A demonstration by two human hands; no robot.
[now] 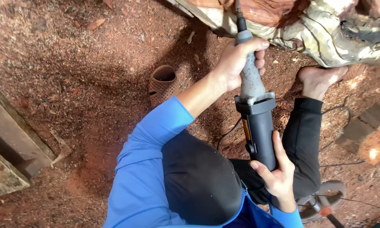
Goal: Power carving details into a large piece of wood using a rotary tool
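Die grinder [254, 114], long grey body, held centre frame over lap. Long axis near vertical in view, slight lean; nose w/ thin shaft pointing up-frame, away from body, toward carved wood piece [325, 29]; butt end toward person. Left hand [240, 59] grip closed round dusty front neck. Right hand [276, 173] grip wrapped on dark rear housing, thumb up along side. Black cord [338, 126] trailing on sawdust floor [71, 63]. Brown clog [162, 84] lying left of tool, apart. Bare foot [319, 80] right, near wood.

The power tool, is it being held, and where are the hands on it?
Yes: left hand grips the power tool on its dusty front neck; right hand holds its dark rear body.
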